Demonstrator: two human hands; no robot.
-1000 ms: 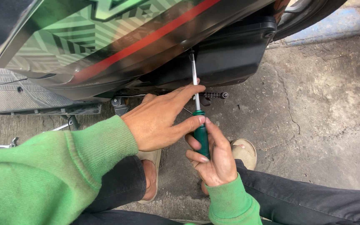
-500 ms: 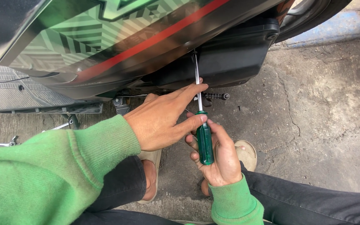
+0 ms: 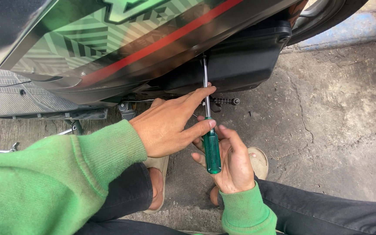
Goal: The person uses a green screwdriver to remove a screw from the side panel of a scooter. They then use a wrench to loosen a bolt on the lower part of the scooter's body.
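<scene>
A screwdriver with a translucent green handle (image 3: 212, 148) and a long steel shaft points up at the black lower cover (image 3: 240, 61) of a motor scooter. My right hand (image 3: 233, 163) wraps around the handle from below. My left hand (image 3: 170, 124) pinches the shaft and the top of the handle between thumb and fingers. The tip meets the underside edge of the scooter's side panel (image 3: 122, 48), which is dark with green stripes and a red line. Both arms wear green sleeves.
The scooter's grey footboard (image 3: 18, 98) runs at the left, with a black footpeg (image 3: 225, 101) sticking out under the body. My sandalled feet (image 3: 257, 159) rest on cracked concrete. A blue-painted kerb (image 3: 344, 32) lies at the top right behind the rear tyre.
The screwdriver handle has slid slightly lower in my right hand, and my fingers have shifted around it. My left hand stays on the shaft.
</scene>
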